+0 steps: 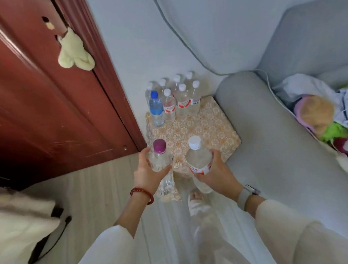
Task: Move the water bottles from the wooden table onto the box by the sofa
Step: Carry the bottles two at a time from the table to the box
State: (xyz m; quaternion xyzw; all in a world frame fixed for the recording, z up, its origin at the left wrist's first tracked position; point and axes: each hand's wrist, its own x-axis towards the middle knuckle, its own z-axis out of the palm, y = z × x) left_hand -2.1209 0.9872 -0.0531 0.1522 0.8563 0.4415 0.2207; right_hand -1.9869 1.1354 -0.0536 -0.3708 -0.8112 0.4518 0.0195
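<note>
My left hand (148,172) grips a clear bottle with a purple cap (160,156). A clear bottle with a white cap and a red label (198,157) is held upright in my right hand (216,171). Both bottles hang over the near edge of the box (208,126), which is covered in a gold flowered cloth and stands between the door and the sofa arm. At the box's far end several water bottles (178,97) stand in rows, one of them with a blue cap (156,108).
A dark red door (40,101) with a pale cloth (73,54) hanging from it is on the left. The grey sofa (274,133) on the right holds plush toys (323,118). A cream cushion (16,236) lies at lower left. My slippered foot (196,203) stands on the floor.
</note>
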